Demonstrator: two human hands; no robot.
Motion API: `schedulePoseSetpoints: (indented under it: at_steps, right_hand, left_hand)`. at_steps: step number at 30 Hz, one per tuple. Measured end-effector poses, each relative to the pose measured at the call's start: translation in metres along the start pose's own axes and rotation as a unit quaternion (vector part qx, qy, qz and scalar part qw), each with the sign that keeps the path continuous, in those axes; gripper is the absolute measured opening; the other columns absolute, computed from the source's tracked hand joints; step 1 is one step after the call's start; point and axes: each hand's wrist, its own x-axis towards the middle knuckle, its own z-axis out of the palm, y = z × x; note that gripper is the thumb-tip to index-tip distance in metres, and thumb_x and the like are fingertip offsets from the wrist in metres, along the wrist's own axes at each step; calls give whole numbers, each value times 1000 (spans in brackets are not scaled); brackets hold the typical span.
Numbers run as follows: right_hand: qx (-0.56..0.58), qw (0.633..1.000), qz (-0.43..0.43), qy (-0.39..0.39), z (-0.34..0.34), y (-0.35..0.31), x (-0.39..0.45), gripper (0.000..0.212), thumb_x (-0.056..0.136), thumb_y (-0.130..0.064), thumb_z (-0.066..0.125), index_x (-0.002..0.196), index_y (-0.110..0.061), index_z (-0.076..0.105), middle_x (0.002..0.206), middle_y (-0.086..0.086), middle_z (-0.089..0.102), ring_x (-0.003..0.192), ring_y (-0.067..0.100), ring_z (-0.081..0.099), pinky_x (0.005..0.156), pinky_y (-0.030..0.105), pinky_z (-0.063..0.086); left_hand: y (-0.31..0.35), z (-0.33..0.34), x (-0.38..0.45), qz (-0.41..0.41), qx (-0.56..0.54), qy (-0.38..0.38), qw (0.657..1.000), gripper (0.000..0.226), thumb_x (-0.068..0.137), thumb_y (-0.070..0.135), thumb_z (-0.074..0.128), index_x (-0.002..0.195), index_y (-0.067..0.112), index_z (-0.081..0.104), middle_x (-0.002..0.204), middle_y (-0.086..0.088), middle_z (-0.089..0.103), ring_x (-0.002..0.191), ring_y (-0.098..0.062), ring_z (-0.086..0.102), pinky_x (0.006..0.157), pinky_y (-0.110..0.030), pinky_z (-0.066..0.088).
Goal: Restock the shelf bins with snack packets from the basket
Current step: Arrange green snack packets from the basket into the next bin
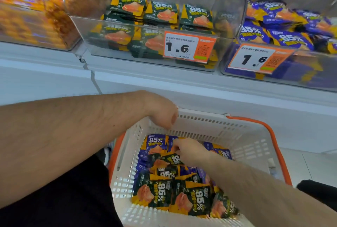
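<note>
Dozens of green and purple snack packets (175,186) lie mixed in our white basket (242,146). Our right hand (189,151) pinches a green one; our left hand (160,110) grips the rim. Misreading colours could send it into the purple bin (284,79) rather than the green bin (145,57).

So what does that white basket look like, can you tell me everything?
The basket is white, looks like plastic, with slotted walls and an orange handle folded down round its rim. It sits low in front of the shelf. Inside lie dark green packets and purple packets, all marked 85%, jumbled flat. The left hand rests on its far rim, and the right hand reaches in, its grip pinching a green packet.
</note>
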Motion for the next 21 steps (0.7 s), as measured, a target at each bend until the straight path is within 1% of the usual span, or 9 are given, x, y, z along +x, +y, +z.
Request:
schedulePoseSetpoints:
  at_steps: [5, 7, 9, 11, 13, 15, 17, 19, 21]
  right_hand:
    - [-124, 988, -70, 65, -94, -26, -23, 23, 86, 2, 50, 99, -17, 54, 94, 2, 55, 84, 25, 53, 68, 37, 46]
    - [-128, 983, -80, 100, -126, -32, -30, 22, 87, -3, 54, 96, -23, 52, 93, 1, 54, 84, 25, 52, 67, 35, 45]
    - [-89, 985, -77, 126, -158, -39, -40, 20, 92, -8, 54, 91, -28, 49, 96, 0, 57, 88, 24, 54, 73, 36, 49]
    - [-39, 983, -89, 158, -186, -47, -52, 19, 96, -12, 55, 89, -30, 52, 95, -3, 59, 88, 21, 57, 75, 34, 49]
    - [-8, 969, -105, 223, -206, -54, -64, 15, 94, -14, 61, 90, -27, 56, 95, -4, 60, 91, 20, 58, 76, 33, 48]
    - [-34, 911, -128, 390, -214, -61, -76, 13, 86, -12, 69, 93, -20, 61, 101, 2, 61, 97, 26, 58, 82, 38, 47]
    - [-72, 815, -165, 551, -215, -68, -90, 16, 77, -14, 69, 92, -12, 64, 103, 7, 60, 97, 30, 56, 86, 43, 45]
    - [-79, 762, -211, 608, -215, -73, -105, 18, 73, -17, 66, 89, -9, 68, 102, 9, 61, 95, 31, 56, 87, 47, 43]
    - [-81, 756, -238, 604, -215, -76, -114, 27, 72, -23, 65, 93, -9, 72, 105, 9, 63, 93, 32, 56, 86, 49, 42]
  left_hand:
    - [-14, -14, -10, -28, -33, 47, 998, 36, 93, 38, 57, 113, 8, 61, 103, -6, 64, 90, -22, 59, 69, -30, 42]
    - [-18, -15, -15, -59, -55, 18, 997, 44, 90, 51, 60, 105, 10, 58, 96, -5, 61, 86, -21, 58, 67, -29, 44]
    - [-20, -17, -21, -65, -112, -8, 992, 52, 86, 56, 62, 112, 11, 59, 101, -5, 63, 95, -23, 62, 79, -35, 52]
    - [-21, -24, -29, -32, -163, 48, 985, 31, 87, 43, 67, 94, 14, 61, 85, -4, 62, 84, -23, 62, 72, -35, 53]
    - [-19, -36, -43, -12, -197, 131, 972, 22, 88, 30, 67, 77, 18, 53, 71, 0, 55, 69, -20, 53, 59, -30, 41]
    - [-20, -48, -61, -3, -240, 198, 950, 21, 90, 25, 66, 78, 16, 50, 69, 2, 50, 63, -16, 47, 55, -29, 35]
    - [-28, -57, -78, 6, -295, 260, 919, 21, 90, 27, 68, 84, 13, 53, 71, -1, 51, 63, -15, 46, 57, -30, 38]
    - [-37, -62, -94, 20, -361, 324, 874, 20, 88, 28, 70, 90, 10, 60, 73, -8, 59, 64, -16, 52, 61, -32, 45]
    - [-44, -67, -103, 38, -435, 385, 813, 11, 89, 23, 70, 89, 12, 68, 75, -5, 68, 65, -14, 55, 62, -27, 47]
